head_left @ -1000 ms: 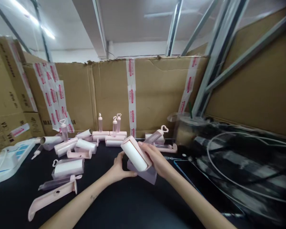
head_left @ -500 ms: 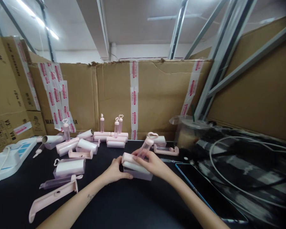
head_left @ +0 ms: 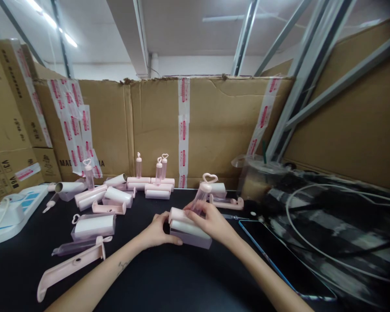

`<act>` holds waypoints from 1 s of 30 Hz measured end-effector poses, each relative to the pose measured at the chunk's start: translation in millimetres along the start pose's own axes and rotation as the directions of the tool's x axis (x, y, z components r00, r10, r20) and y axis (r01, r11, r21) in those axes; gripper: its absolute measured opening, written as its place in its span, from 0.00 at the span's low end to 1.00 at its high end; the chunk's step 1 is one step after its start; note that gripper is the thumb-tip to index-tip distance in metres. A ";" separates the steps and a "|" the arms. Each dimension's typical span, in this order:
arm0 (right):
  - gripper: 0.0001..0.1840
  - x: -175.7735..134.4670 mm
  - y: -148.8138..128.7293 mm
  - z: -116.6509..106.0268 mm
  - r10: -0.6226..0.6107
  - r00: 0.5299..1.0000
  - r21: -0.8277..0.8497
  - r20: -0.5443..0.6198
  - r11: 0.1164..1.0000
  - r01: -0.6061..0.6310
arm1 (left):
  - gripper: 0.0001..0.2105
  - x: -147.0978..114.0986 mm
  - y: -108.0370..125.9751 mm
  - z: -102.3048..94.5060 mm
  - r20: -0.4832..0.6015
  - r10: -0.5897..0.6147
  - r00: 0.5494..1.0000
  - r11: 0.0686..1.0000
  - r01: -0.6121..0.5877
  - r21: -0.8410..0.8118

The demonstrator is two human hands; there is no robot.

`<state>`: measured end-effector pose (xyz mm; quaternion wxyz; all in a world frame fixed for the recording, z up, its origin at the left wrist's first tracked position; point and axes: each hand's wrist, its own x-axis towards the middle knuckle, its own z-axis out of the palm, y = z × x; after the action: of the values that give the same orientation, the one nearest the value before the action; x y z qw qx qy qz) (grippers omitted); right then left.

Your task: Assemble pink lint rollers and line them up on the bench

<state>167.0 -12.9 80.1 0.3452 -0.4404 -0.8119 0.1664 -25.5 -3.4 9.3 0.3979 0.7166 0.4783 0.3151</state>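
Note:
A pink lint roller (head_left: 186, 226) with a white roll, a clear cover and an upright handle topped by a heart-shaped loop stands on the black table in front of me. My left hand (head_left: 158, 233) grips its left end, thumb along the front of the cover. From the right, my right hand (head_left: 210, 220) closes around the base of the clear handle, its fingers on the pink top; the fingers partly hide where handle and top meet. Left of my hands lie a covered white roll (head_left: 95, 226), a clear handle (head_left: 74, 248) and a pink roller frame (head_left: 72, 269).
Several lint rollers, some with upright handles (head_left: 159, 172), stand along the cardboard wall (head_left: 227, 130). A power strip (head_left: 29, 212) lies at left. On the right are a phone (head_left: 282, 258), a drink cup (head_left: 258, 180) and a white cable (head_left: 290, 225).
Both hands and the lint roller have shifted slightly right, and the heart-topped handle stands a little more upright. The grip looks the same.

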 end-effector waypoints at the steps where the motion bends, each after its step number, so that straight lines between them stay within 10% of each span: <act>1: 0.11 -0.4 -1.4 -0.3 -0.007 1.000 -0.021 -0.005 1.000 0.007 | 0.40 -0.3 0.4 -0.2 0.003 -0.005 1.000 1.000 0.005 0.001; 18: 0.20 -2.7 18.9 19.4 0.123 0.975 -0.122 0.185 0.987 -0.101 | 0.37 -3.4 1.6 -5.7 0.036 0.051 0.998 0.998 -0.052 0.035; 26: 0.17 9.2 24.4 -21.3 0.028 0.967 -0.111 0.254 0.994 0.000 | 0.58 2.1 -13.3 8.4 -0.042 0.102 0.994 0.987 -0.106 -0.124; 30: 0.17 64.9 52.0 -40.8 0.076 0.995 -0.133 0.063 0.989 -0.067 | 0.61 1.8 -14.8 12.6 -0.059 0.087 0.994 0.989 -0.093 -0.117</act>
<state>202.9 68.6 106.0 0.2815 -0.4852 -0.8160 0.1399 -20.8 -1.7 -9.6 0.4124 0.7037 0.4362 0.3802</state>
